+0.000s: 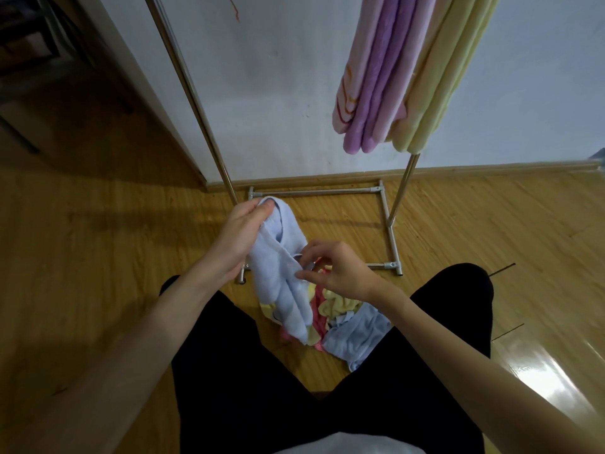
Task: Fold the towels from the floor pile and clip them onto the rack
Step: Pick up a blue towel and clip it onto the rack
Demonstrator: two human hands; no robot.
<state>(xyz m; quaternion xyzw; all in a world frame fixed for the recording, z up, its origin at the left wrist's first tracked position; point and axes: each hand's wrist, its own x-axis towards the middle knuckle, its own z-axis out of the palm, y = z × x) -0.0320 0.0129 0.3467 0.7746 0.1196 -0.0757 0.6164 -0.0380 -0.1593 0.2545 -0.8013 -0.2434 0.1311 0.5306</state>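
- We hold a pale blue towel at frame centre, above the floor pile at lower centre.
- Left hand grips the towel's upper end, fingers curled round a bunched fold; the rest hangs limp.
- Right hand pinches the towel's edge midway between thumb and fingertips; a small grey object sits at the fingertips, possibly a clip, we cannot tell.
- Handling judgement: light, soft terry, no stiffness, sags wherever unsupported, not fragile. Best taken at corners or along a hem.
- Rack base stands beyond; pink, purple and yellow hung towels at upper right.
- No brand, label or writing legible.
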